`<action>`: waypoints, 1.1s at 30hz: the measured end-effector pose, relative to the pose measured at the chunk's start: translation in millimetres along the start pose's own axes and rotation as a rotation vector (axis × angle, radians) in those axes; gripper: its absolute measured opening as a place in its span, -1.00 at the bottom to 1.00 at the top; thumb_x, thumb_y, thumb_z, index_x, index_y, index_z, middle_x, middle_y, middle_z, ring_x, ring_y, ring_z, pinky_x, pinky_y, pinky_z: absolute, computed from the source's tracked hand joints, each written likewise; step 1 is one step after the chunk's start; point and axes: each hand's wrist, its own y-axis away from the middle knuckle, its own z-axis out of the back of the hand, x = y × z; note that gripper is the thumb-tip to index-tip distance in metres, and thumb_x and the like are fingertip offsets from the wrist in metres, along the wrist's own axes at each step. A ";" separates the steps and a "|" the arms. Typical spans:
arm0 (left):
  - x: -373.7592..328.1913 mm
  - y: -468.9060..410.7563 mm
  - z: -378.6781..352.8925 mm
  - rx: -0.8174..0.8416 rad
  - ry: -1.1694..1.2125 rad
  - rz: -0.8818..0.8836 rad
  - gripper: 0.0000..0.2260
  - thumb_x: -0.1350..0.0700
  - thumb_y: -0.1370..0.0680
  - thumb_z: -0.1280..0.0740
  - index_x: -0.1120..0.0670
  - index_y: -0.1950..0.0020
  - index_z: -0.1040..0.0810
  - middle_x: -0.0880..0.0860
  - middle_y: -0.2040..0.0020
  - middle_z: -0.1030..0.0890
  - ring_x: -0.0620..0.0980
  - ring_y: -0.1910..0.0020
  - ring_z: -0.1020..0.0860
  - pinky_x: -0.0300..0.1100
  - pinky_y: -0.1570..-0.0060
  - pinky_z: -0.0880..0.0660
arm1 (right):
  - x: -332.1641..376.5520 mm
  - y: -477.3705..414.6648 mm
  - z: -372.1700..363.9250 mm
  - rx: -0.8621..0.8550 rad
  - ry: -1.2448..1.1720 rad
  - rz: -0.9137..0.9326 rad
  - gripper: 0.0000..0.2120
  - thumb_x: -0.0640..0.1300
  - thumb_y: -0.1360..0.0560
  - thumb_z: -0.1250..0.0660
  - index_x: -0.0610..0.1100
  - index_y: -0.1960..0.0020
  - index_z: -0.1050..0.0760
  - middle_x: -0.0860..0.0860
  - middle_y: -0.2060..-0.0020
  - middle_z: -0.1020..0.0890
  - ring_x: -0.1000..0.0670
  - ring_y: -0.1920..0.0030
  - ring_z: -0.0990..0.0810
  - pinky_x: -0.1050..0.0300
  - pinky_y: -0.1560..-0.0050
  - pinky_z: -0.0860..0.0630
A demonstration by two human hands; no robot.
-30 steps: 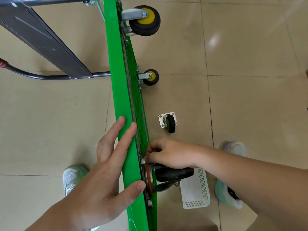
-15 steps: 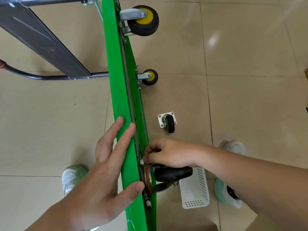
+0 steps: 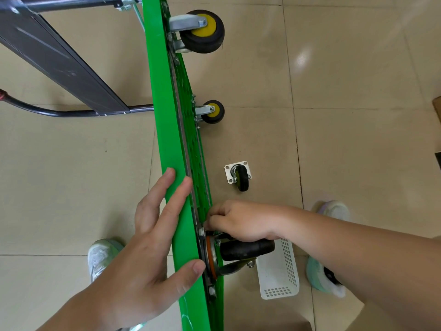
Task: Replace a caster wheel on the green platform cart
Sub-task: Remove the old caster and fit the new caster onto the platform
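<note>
The green platform cart [image 3: 164, 130] stands on its edge on the tiled floor, underside facing right. My left hand [image 3: 152, 240] rests flat against its top face, fingers straight, thumb at the rim. A black caster [image 3: 247, 249] with an orange ring sits against the underside near me. My right hand [image 3: 241, 222] has its fingers curled, pinching something small at the caster's mounting plate; what it pinches is hidden. A loose small caster [image 3: 239, 176] with a square plate lies on the floor to the right.
Two yellow-hubbed casters [image 3: 202, 31] [image 3: 211, 112] stick out of the cart farther away. A white perforated basket [image 3: 279, 271] lies under my right forearm. The cart's dark handle [image 3: 59, 53] lies on the left. My shoes [image 3: 102, 254] [image 3: 327, 271] flank the cart.
Almost nothing has moved. Both hands stay in the same places on the cart; the view has shifted very slightly.
</note>
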 end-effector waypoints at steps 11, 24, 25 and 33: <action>-0.5 -1.0 -1.2 -0.008 -0.010 -0.019 -0.17 -0.40 -0.52 -0.28 -0.30 -0.68 0.07 -0.18 -0.69 0.18 -0.10 -0.68 0.05 -0.04 -0.43 -0.19 | -2.1 3.6 1.4 -0.081 -0.031 0.056 -0.80 0.12 -0.52 -0.39 0.03 -0.03 -0.64 0.11 0.14 -0.65 0.06 0.07 -0.63 0.04 -0.08 -0.56; 0.9 -1.0 -0.4 0.004 0.000 -0.015 -0.14 -0.27 -0.49 -0.34 -0.33 -0.67 0.08 -0.20 -0.68 0.18 -0.06 -0.68 0.01 0.02 -0.43 -0.24 | 2.4 -5.3 -2.1 0.045 -0.156 -0.170 -0.57 0.17 -0.52 -0.28 -0.19 -0.06 -0.64 -0.24 0.00 -0.68 -0.27 -0.04 -0.66 -0.16 -0.12 -0.60; 1.1 -1.0 -0.1 0.003 -0.006 -0.018 -0.14 -0.27 -0.49 -0.34 -0.32 -0.67 0.08 -0.20 -0.68 0.18 -0.08 -0.69 0.02 0.00 -0.43 -0.22 | 1.2 -5.3 -1.0 0.046 -0.166 -0.166 -0.58 0.17 -0.52 -0.30 -0.16 -0.06 -0.65 -0.23 0.00 -0.69 -0.26 -0.05 -0.67 -0.17 -0.14 -0.60; -1.2 -1.8 -1.2 0.001 -0.013 -0.016 -0.19 -0.47 -0.53 -0.21 -0.31 -0.67 0.09 -0.18 -0.69 0.19 -0.09 -0.69 0.05 -0.05 -0.44 -0.17 | -12.6 1.6 2.7 -0.100 -0.270 -0.013 -0.78 0.08 -0.38 -0.57 0.00 0.05 -0.72 0.05 0.14 -0.74 0.02 0.04 -0.69 0.00 -0.19 -0.59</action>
